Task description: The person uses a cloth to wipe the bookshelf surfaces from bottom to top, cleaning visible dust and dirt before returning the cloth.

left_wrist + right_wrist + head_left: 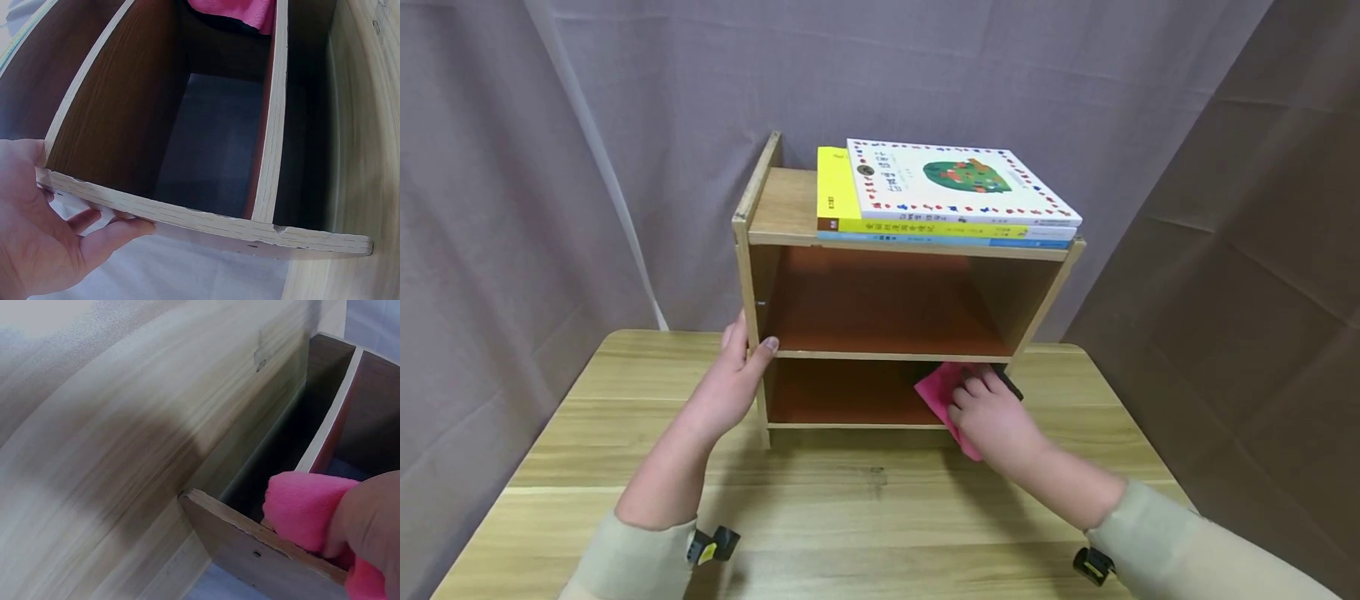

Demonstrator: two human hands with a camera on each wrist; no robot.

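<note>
A small wooden bookshelf [887,357] stands on the table. My left hand [733,387] grips its left side panel, thumb over the front edge near the middle shelf board. In the left wrist view, the left hand [37,231] has its fingers around the outside of that panel. My right hand [996,421] holds a pink cloth [936,387] at the right end of the lower compartment. The right wrist view has the cloth [300,506] bunched against the lower board's front edge, beside the right panel. A black edge [1009,385] shows beside the fingers.
Several books [958,187] lie stacked on the bookshelf's top, a white-covered one uppermost and a yellow one below. The wooden table [850,517] extends in front. Grey curtains [647,100] hang behind and at both sides.
</note>
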